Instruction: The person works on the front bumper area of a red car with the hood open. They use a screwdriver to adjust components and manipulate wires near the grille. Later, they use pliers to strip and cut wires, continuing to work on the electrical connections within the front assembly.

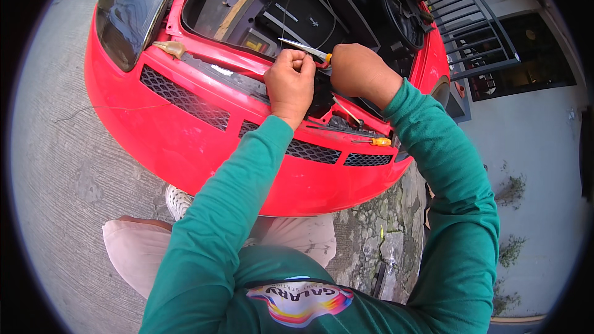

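My right hand (359, 69) is closed around the yellow and red handle of what looks like scissors (303, 46), their bright pointed blade aimed left. Just left of it, my left hand (289, 83) is pinched, with thumb and forefinger together. A thin wire (335, 13) loops above both hands and runs down toward these fingers; its ends are hidden. Both hands are over the front edge of a red car (185, 142), whose front compartment is open. Below my right hand, a yellow-handled screwdriver (378, 141) lies on the car's front edge.
A translucent nozzle-tipped bottle (170, 48) rests beside the headlight (133, 9). Inside the compartment are a wooden strip (247, 1) and dark panels. Mesh grilles (185, 98) line the front. A grey metal railing (473, 28) stands at the right, and broken concrete (387, 229) lies below.
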{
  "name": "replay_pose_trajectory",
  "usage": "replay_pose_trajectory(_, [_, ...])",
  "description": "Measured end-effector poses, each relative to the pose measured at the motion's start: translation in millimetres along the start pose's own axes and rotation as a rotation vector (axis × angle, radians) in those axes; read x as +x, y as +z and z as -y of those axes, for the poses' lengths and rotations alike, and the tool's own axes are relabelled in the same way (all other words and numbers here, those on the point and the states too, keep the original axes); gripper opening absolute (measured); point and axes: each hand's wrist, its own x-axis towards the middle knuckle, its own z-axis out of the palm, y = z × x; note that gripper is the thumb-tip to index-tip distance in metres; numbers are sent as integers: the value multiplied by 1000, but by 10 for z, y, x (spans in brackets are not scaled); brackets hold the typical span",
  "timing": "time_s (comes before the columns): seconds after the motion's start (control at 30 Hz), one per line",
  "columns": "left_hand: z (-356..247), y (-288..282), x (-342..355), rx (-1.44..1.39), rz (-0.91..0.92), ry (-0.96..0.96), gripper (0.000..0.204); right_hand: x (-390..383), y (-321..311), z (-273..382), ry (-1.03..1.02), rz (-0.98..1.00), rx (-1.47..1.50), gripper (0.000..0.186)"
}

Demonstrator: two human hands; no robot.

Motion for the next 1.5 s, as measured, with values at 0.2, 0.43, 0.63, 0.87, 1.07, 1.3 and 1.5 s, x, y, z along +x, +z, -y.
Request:
replay_pose_trajectory(0.2, [19, 32, 1, 67, -24, 35, 12, 8, 258, 26, 74, -184, 123, 27])
replay_pose_trajectory(0.43, [60, 61, -1, 122, -58, 87, 11, 63, 183, 59, 122, -23, 207, 24])
replay_pose_trajectory(0.63, [62, 63, 4, 124, -53, 97, 11, 57, 313, 55, 139, -137, 261, 24])
replay_pose_trajectory(0.87, [70, 63, 15, 119, -48, 100, 10, 57, 391, 45, 159, -196, 296, 26])
replay_pose_trajectory(1.07, [82, 59, 29, 125, -31, 109, 9, 78, 424, 27, 142, -184, 305, 26])
replay_pose_trajectory(1.3, [95, 63, 35, 100, -14, 93, 8, 94, 508, 2, 154, -205, 356, 27])
replay_pose_trajectory(1.5, [110, 60, 45, 105, -4, 85, 8, 153, 523, -55, 106, -193, 378, 28])
